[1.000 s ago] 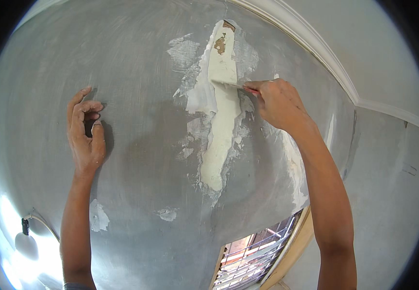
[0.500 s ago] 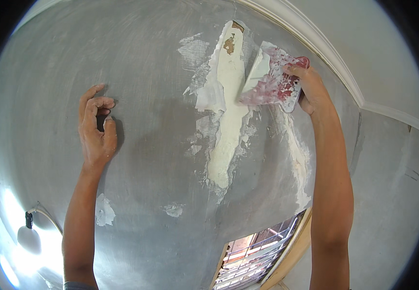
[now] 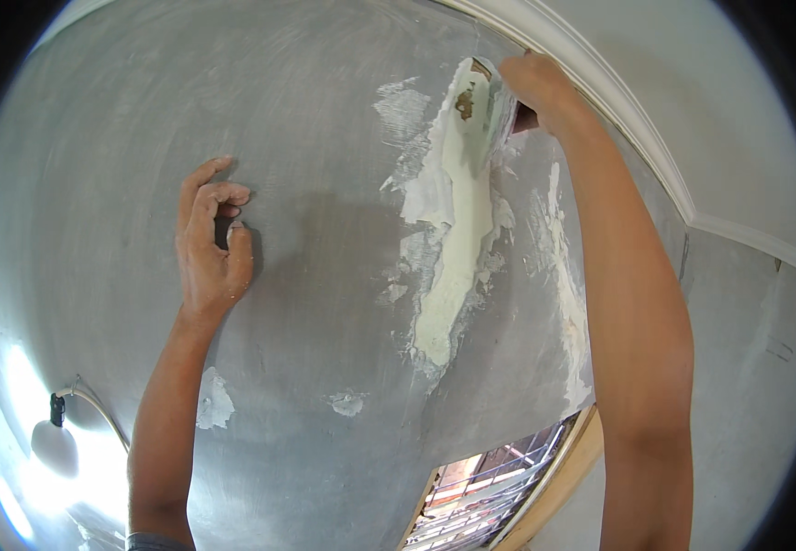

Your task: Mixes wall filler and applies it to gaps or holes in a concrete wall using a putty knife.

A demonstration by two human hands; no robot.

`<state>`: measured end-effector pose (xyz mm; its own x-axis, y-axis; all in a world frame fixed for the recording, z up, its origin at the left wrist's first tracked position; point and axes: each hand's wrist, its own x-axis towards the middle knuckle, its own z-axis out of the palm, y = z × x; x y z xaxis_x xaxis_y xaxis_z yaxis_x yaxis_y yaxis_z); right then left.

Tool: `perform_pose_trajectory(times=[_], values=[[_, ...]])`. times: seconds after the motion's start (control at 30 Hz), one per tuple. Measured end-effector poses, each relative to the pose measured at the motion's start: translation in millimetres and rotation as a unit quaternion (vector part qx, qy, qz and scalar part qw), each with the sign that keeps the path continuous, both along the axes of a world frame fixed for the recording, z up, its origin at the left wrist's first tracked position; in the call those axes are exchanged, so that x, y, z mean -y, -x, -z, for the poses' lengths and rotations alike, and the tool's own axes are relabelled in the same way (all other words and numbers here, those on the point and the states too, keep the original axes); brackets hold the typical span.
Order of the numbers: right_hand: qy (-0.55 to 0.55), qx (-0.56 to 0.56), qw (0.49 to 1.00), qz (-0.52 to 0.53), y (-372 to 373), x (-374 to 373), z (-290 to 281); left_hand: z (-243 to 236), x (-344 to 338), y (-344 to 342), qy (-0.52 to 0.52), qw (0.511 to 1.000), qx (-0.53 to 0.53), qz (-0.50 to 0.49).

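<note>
My right hand (image 3: 543, 90) is closed around a red plastic putty scraper (image 3: 526, 118), seen nearly edge-on at the upper right of a filled strip. Its blade lies against or very close to the wall; the hand hides most of the tool. A long band of wet, cream-white filler (image 3: 464, 207) runs down the grey wall (image 3: 315, 303), with a bare brown spot (image 3: 464, 99) near its top. To the left, my left hand (image 3: 214, 241) is empty beside the wall, fingers loosely bent and apart. Whether its fingertips touch the wall I cannot tell.
White ceiling moulding (image 3: 600, 87) runs just above my right hand. A second rough filler streak (image 3: 563, 285) lies by my right forearm. Below is a barred window opening (image 3: 490, 487). A lit bulb (image 3: 55, 448) hangs on a cable at lower left.
My right hand has moved up and left with the scraper, which has turned from showing its broad, smeared face to nearly edge-on at the strip's top. The left hand keeps its pose.
</note>
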<state>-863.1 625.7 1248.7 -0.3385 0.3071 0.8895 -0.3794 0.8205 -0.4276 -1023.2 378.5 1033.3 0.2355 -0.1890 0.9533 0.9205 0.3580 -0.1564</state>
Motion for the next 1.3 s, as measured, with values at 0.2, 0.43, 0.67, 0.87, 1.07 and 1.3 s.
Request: perform_pose_trajectory(times=[0.2,0.43,0.67,0.87,1.07,1.3], values=[[-0.148,0.114,0.947,0.262,46.1,38.9,-34.0,0.5,0.2,-1.3,-0.012,1.000,-0.003,0.020],[-0.287,0.091,0.891,0.339,70.0,93.3,19.7,0.4,0.8,-0.2,-0.022,0.996,-0.015,0.080],[-0.392,-0.007,0.880,0.268,58.8,70.6,69.5,1.2,-2.1,-1.0,-0.033,0.992,0.002,0.119],[-0.376,-0.029,0.870,0.318,-22.1,14.2,26.7,-3.3,-9.7,-3.4,-0.036,0.993,-0.006,0.110],[-0.415,-0.109,0.858,0.284,13.7,-35.4,-3.3,-0.4,-3.3,-0.1,-0.023,0.999,-0.011,0.038],[-0.456,-0.057,0.864,0.208,12.8,-27.0,48.9,-0.8,-4.8,2.9,-0.021,0.998,-0.018,0.061]])
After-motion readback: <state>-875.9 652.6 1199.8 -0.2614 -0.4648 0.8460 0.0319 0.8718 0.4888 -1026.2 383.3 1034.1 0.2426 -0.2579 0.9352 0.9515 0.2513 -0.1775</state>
